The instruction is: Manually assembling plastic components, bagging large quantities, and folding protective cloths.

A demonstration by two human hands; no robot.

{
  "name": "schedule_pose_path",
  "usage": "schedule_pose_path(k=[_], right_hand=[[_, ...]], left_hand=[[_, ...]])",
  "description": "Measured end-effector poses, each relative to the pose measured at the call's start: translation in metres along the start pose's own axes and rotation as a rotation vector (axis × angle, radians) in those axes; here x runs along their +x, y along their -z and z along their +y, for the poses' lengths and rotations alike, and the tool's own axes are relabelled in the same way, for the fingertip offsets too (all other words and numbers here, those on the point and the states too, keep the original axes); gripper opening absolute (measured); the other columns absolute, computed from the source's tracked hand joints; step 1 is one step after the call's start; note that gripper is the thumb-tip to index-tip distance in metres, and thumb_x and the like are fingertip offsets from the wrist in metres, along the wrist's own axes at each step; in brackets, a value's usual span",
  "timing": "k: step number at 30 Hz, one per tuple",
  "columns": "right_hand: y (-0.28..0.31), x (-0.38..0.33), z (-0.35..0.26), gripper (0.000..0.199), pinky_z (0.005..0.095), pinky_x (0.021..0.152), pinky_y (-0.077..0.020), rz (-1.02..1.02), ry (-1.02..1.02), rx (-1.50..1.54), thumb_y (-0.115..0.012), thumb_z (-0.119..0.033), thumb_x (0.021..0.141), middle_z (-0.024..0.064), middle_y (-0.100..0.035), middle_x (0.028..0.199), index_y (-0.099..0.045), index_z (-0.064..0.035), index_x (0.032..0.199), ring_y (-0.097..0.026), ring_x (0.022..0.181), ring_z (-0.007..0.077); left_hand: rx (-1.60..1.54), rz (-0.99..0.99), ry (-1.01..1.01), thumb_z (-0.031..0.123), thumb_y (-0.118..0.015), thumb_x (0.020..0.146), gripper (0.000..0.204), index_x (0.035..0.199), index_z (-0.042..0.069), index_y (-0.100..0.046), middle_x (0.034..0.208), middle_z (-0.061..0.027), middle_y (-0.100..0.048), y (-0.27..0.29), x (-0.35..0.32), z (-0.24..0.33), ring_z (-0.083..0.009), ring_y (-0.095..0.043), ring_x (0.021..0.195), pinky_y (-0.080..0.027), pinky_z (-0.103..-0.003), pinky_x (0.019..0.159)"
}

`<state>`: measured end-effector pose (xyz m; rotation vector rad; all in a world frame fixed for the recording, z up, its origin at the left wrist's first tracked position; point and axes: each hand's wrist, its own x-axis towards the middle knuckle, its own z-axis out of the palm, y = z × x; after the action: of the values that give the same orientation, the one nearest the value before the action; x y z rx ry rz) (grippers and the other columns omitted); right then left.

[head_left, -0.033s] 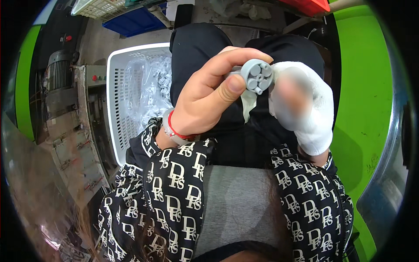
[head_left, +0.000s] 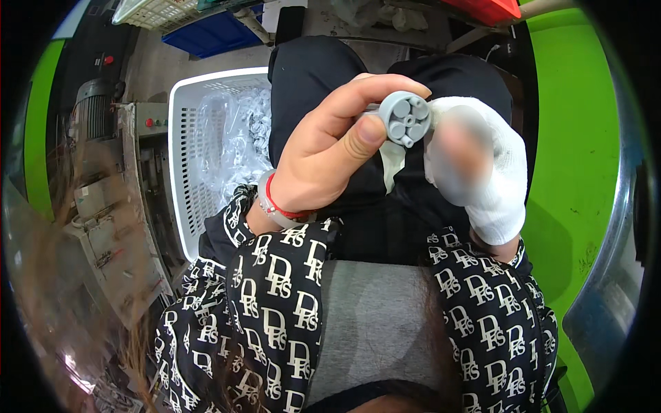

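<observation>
My left hand [head_left: 320, 148], bare with a red string and a pale band at the wrist, pinches a round grey plastic part [head_left: 406, 118] between thumb and forefinger. Several round stubs and a small peg show on the part's face. Close against its right side is my right hand [head_left: 492, 165], in a white knit glove. A blurred patch covers the thumb and finger area there, so its grip cannot be made out. Below the part hangs a thin pale strip [head_left: 393, 165]; what it is attached to is hidden.
To the left stands a white slotted basket [head_left: 180, 158] holding clear plastic bags [head_left: 224, 151] and many small grey pieces. Machinery with a motor [head_left: 95, 113] is farther left. A blue crate [head_left: 217, 34] lies at the back, a red bin [head_left: 490, 8] at back right, green surface [head_left: 571, 138] at right.
The grey part has turned slightly in my left hand, so its stubs and peg sit at a different angle. Both hands keep about the same place.
</observation>
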<state>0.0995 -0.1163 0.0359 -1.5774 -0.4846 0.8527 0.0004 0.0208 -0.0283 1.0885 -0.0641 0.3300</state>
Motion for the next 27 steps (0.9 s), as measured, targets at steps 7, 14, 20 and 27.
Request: schedule_pose_path(k=[7,14,20,27], right_hand=[[0.0,0.0,-0.003,0.029,0.0173,0.047,-0.0376,-0.036,-0.05,0.038,-0.065,-0.027,0.083,-0.0001,-0.056,0.068,-0.062,-0.0011,0.094,-0.049,0.053,0.0041],[0.002,0.006,0.013,0.024,0.0183,0.055,-0.0421,0.026,0.286,-0.226,-0.07,-0.016,0.077,0.0021,-0.06,0.076,-0.062,-0.0001,0.093,-0.054,0.062,0.0066],[0.005,0.009,0.013,0.021,0.0214,0.057,-0.0378,0.014,0.84,-0.619,-0.067,0.002,0.074,0.0065,-0.059,0.081,-0.058,0.003,0.092,-0.05,0.067,0.0096],[0.005,0.007,0.018,0.031,0.0187,0.04,-0.0357,-0.199,-0.037,0.394,-0.066,-0.024,0.081,0.0054,-0.057,0.069,-0.056,0.0008,0.097,-0.05,0.047,0.0091]], left_hand=[[-0.317,-0.03,-0.01,0.03,-0.046,0.094,0.044,0.127,0.001,-0.042,0.116,-0.0053,-0.053,-0.001,0.0,-0.008,-0.0119,-0.049,0.107,-0.038,-0.026,0.092],[-0.166,-0.05,0.049,0.024,-0.047,0.093,0.046,0.13,0.0,-0.037,0.119,-0.0091,-0.049,0.002,0.0,-0.008,-0.0186,-0.049,0.107,-0.038,-0.032,0.093],[0.008,-0.003,-0.089,0.018,-0.043,0.095,0.037,0.127,0.0,-0.045,0.1,-0.0038,-0.049,-0.001,0.002,-0.009,-0.0107,-0.048,0.092,-0.039,-0.024,0.083],[0.179,-0.038,-0.161,0.025,-0.048,0.092,0.042,0.126,-0.001,-0.046,0.099,-0.0041,-0.048,0.006,0.003,0.006,-0.0119,-0.045,0.09,-0.036,-0.024,0.081]])
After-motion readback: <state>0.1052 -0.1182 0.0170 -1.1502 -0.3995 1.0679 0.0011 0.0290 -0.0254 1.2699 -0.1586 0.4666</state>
